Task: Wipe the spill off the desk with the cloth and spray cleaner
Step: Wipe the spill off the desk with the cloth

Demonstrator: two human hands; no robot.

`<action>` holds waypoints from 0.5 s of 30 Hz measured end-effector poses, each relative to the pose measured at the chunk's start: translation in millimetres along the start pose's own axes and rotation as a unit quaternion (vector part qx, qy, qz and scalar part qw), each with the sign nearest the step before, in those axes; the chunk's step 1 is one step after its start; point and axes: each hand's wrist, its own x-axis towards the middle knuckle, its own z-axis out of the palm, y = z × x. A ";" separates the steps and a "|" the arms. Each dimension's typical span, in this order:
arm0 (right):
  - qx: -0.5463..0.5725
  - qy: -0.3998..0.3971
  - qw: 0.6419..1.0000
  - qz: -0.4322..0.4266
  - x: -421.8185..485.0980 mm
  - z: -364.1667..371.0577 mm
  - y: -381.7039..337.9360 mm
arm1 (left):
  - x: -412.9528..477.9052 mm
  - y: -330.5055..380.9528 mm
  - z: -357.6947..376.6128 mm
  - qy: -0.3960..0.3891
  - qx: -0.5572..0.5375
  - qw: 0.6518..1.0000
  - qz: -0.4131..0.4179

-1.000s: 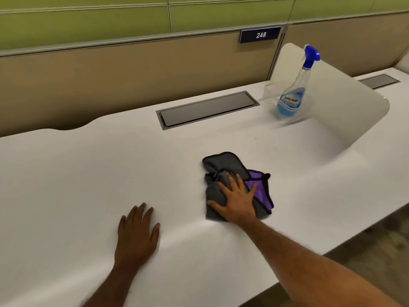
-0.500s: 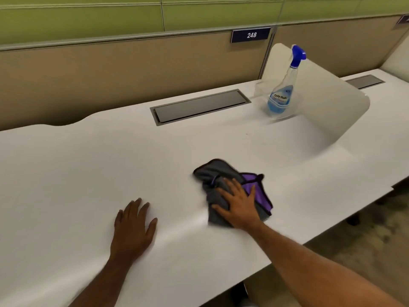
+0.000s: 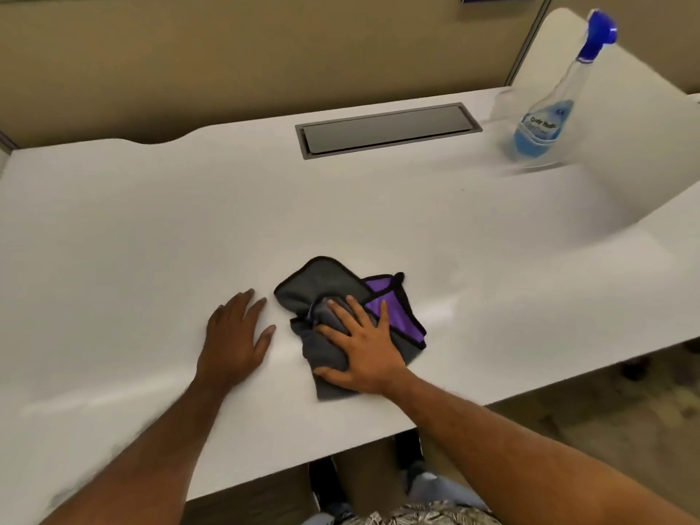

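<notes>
A crumpled grey and purple cloth (image 3: 325, 288) lies on the white desk (image 3: 151, 236) near its front edge. My right hand (image 3: 363, 350) presses flat on the cloth's near half, fingers spread over the folds. Just left of the cloth, my left hand (image 3: 235, 335) rests palm down on the bare desk, holding nothing. A clear spray bottle (image 3: 545, 123) with blue liquid and a blue trigger head stands at the back right. No spill shows on the desk surface.
A grey cable hatch (image 3: 386, 128) is set into the desk at the back centre. A white rounded divider panel (image 3: 636, 119) rises behind the bottle. A tan partition wall (image 3: 227, 62) runs along the back. Floor and my legs show below the front edge.
The cloth under my right hand has slid left, closer to my left hand. The view has tilted down and shifted, so the bottle sits further right.
</notes>
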 end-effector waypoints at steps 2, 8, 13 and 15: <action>0.014 0.016 1.000 -0.008 -5.4 -7.2 19.5 | -1.1 2.0 1.1 0.004 0.005 1.000 -0.007; 0.033 0.052 0.971 0.230 -8.1 -37.5 111.1 | 8.7 14.3 9.6 0.003 0.022 1.000 -0.020; 0.058 0.052 0.956 0.284 11.5 -41.7 106.1 | 35.4 41.4 19.1 -0.009 0.020 1.000 0.009; 0.041 0.030 0.984 0.172 7.5 -34.8 97.4 | 48.2 55.9 23.3 -0.010 0.016 1.000 0.025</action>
